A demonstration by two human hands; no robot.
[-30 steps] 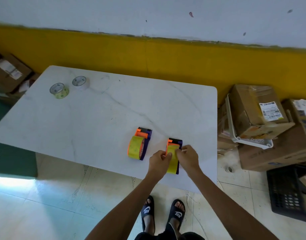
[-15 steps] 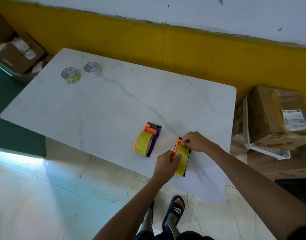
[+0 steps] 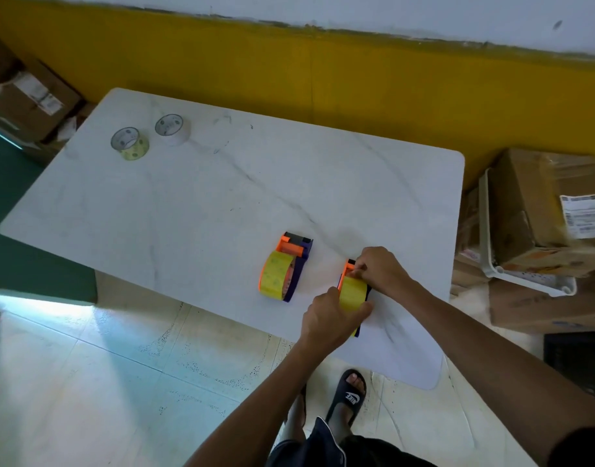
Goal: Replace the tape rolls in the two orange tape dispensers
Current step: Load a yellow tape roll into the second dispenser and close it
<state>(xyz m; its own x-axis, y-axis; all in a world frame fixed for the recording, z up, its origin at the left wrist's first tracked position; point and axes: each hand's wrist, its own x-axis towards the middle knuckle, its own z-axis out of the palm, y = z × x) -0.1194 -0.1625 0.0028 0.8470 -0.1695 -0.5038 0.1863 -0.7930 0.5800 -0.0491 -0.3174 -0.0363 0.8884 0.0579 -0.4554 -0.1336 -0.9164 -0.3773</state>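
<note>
Gripping the right-hand tape dispenser near the front edge of the white marble table, both hands work on it at once. Left hand is wrapped around the near end of the yellow tape roll loaded in that dispenser, fingers curled closed over it. Right hand sits at the far orange end of the same dispenser, fingertips pinched narrow at the top of the roll; what exactly they pinch is too small to tell. Second dispenser stands just to the left, apart from the hands, orange and dark purple, with its own yellow roll mounted, untouched. Two loose rolls sit well away at the far left corner of the table: a yellowish one and a white one, close beside each other, both lying flat. Cardboard boxes stacked on the floor right of the table, with a white plastic basket among them; more boxes at far left. Person stands at the table edge, a black slide sandal visible on the tiled floor below.
</note>
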